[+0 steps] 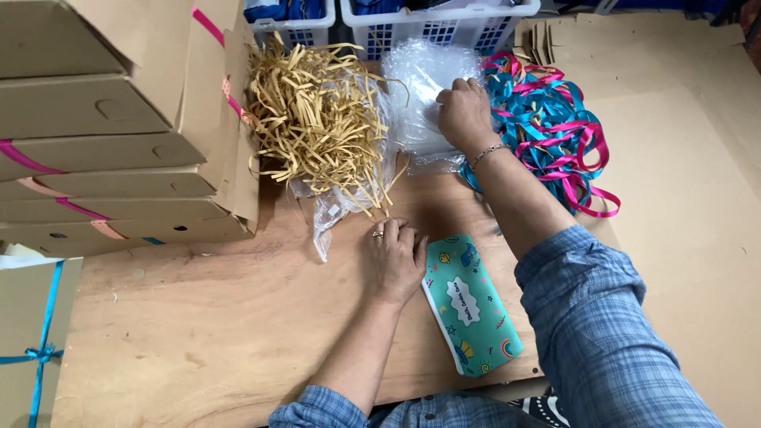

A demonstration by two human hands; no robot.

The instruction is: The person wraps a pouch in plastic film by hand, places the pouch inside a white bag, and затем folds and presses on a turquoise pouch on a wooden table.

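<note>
Bright, even daylight, soft shadows under the arms, mild glare on plastic, sharp focus throughout.

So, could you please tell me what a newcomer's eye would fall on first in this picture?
Probably the heap of tan shredded paper filler spilling from a clear bag at top centre, and the tangle of pink and teal ribbons to its right. Between them the right hand presses on bubble wrap. Lower down, the left hand lies on the wooden table beside a teal patterned pouch.
</note>
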